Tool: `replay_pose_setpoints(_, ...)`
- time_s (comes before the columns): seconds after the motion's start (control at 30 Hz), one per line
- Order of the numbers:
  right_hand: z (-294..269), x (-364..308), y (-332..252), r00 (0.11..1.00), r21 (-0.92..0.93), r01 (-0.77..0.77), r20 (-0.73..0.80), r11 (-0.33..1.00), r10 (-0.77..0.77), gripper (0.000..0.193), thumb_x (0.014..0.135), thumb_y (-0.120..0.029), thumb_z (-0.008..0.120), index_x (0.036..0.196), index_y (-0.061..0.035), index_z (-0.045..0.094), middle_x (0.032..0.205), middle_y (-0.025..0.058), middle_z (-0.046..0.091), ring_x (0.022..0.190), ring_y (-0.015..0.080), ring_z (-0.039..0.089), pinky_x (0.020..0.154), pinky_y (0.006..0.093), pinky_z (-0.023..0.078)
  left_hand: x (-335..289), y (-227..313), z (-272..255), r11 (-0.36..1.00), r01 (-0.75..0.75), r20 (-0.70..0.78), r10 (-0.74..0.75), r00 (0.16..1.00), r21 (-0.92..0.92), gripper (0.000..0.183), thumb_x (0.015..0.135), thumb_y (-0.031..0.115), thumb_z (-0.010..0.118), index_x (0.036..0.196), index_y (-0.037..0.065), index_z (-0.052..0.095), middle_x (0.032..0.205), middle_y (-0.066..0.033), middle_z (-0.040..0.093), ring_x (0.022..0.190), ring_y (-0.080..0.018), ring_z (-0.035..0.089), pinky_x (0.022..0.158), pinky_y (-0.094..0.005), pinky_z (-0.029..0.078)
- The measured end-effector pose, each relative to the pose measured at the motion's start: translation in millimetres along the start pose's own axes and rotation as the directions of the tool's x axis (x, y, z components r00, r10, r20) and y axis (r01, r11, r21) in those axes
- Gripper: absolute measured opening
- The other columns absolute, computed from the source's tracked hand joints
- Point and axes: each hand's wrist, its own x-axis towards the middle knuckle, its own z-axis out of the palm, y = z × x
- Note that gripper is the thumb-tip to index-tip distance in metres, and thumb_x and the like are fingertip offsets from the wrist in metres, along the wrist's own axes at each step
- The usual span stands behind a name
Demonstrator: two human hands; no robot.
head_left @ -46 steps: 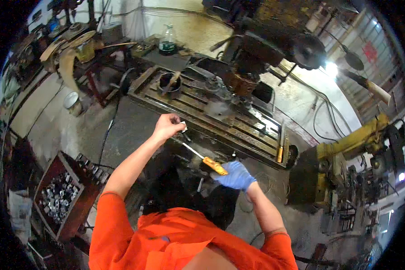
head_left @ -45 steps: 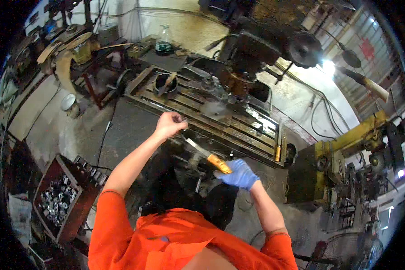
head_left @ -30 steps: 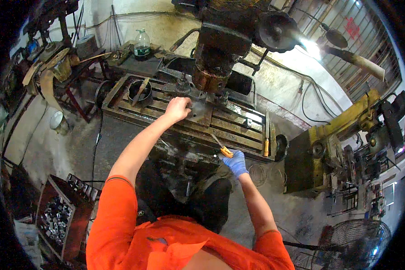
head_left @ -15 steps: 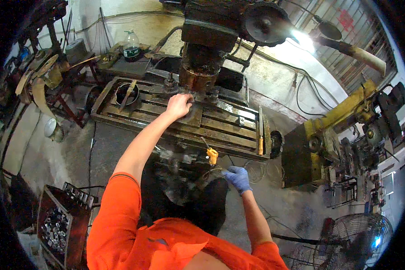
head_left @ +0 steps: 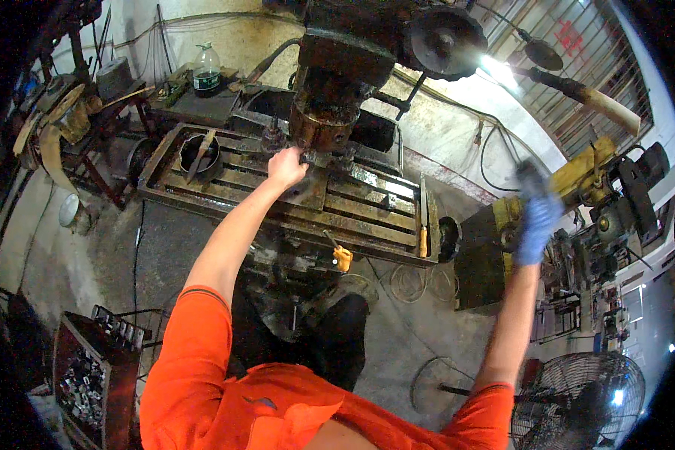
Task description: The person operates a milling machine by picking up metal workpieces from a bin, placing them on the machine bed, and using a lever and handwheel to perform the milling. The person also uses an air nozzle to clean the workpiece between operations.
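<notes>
My bare left hand is curled closed by the bottom of the dark machine spindle, over the slotted metal table. Whatever its fingers grip is hidden. Out to the right, my right hand wears a blue glove and is raised beyond the table's end. Motion smears its fingers, and a dark blur shows at their tips. Below the table's front edge sits a yellow handle-like piece with a thin shaft. A file with a wooden handle lies along the table's right end.
On the table's left stands a dark bowl with a brush across it. A large bottle is behind. A yellow machine stands right, a fan lower right. A box of metal parts sits lower left.
My right hand has swung up and to the right, away from beside the yellow piece. The left hand stays by the spindle. The whole view has shifted slightly.
</notes>
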Motion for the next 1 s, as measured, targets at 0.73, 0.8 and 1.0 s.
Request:
replay_pose_setpoints(0.73, -5, -22, -52, 0.958, 0.796, 0.288, -0.244, 0.532, -0.154, 0.025, 0.083, -0.029, 0.045, 0.071, -0.0076, 0.049, 0.077, 0.01, 0.054, 0.092, 0.0312, 0.052, 0.097, 0.0526, 0.03, 12, -9, 11, 0.995, 0.075, 0.017, -0.074, 0.997, -0.062, 0.033, 0.064, 0.029, 0.07, 0.077, 0.0, 0.06, 0.081, -0.018, 0.062, 0.08, -0.0333, 0.06, 0.07, -0.0406, 0.049)
replay_pose_setpoints(0.8, 1, -27, -65, 0.931, 0.554, 0.304, -0.343, 0.775, -0.121, 0.028, 0.084, -0.03, 0.045, 0.069, -0.007, 0.048, 0.076, 0.0099, 0.054, 0.09, 0.0294, 0.053, 0.095, 0.049, 0.032, 13, -9, 11, 0.994, 0.079, 0.017, -0.078, 0.997, -0.078, 0.033, 0.064, 0.029, 0.071, 0.074, -0.001, 0.06, 0.079, -0.0181, 0.062, 0.079, -0.0333, 0.06, 0.069, -0.0411, 0.049)
replay_pose_setpoints(1.0, 7, -34, -72, 0.935, 0.701, 0.298, -0.351, 0.648, -0.051, 0.02, 0.086, -0.017, 0.044, 0.081, -0.0006, 0.054, 0.087, 0.0139, 0.06, 0.09, 0.0251, 0.057, 0.085, 0.0354, 0.04, 12, -13, 13, 0.992, 0.05, -0.065, -0.058, 0.996, -0.115, 0.033, 0.063, 0.027, 0.073, 0.069, -0.002, 0.059, 0.075, -0.0195, 0.061, 0.077, -0.0344, 0.06, 0.066, -0.0422, 0.048)
